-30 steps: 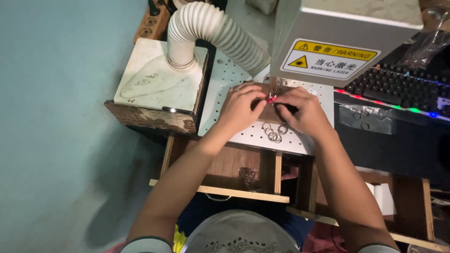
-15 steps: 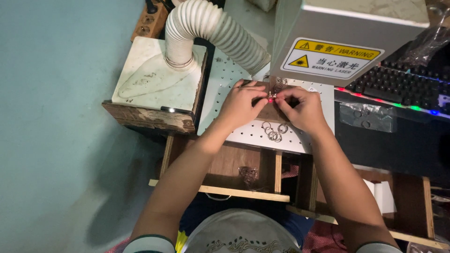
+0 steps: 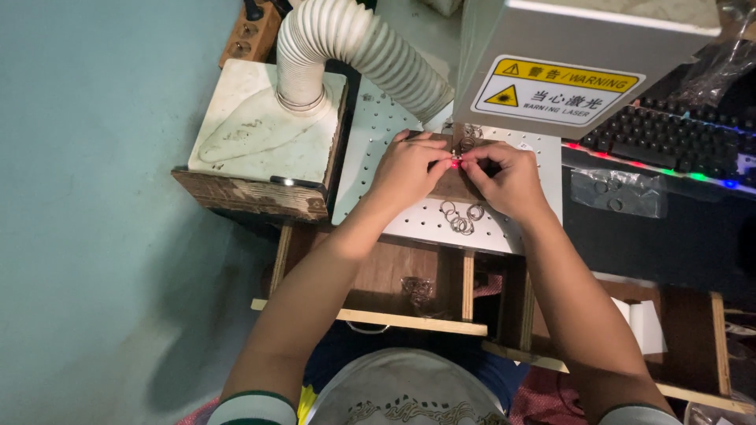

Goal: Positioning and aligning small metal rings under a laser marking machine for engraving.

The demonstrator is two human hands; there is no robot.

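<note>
We see both hands meeting under the grey machine head [image 3: 587,55], which we take as our landmark. The left hand [image 3: 409,169] and the right hand [image 3: 508,177] have drawn a little closer together than a second ago, when the fingers lay spread wider over the same spot; half a second ago they were already nearly as they are now. Their fingertips pinch toward one another around a tiny piece [image 3: 457,160] lit by a red dot, just below the front edge of the machine head. Each grip is clenched on that piece from its own side, though it is too small for us to say what it is. We judge that the small shift means the piece is being steadied in place rather than carried off. It sits on a brown block [image 3: 457,187] on the white perforated surface [image 3: 374,134]. A cluster of metal rings [image 3: 461,218] lies loose on the surface, nearer to us than the machine head and just below the hands. Left of the machine head runs a ribbed white hose [image 3: 354,47] into a white box [image 3: 264,126]; to its right lies a keyboard [image 3: 669,145] with coloured lights.
</note>
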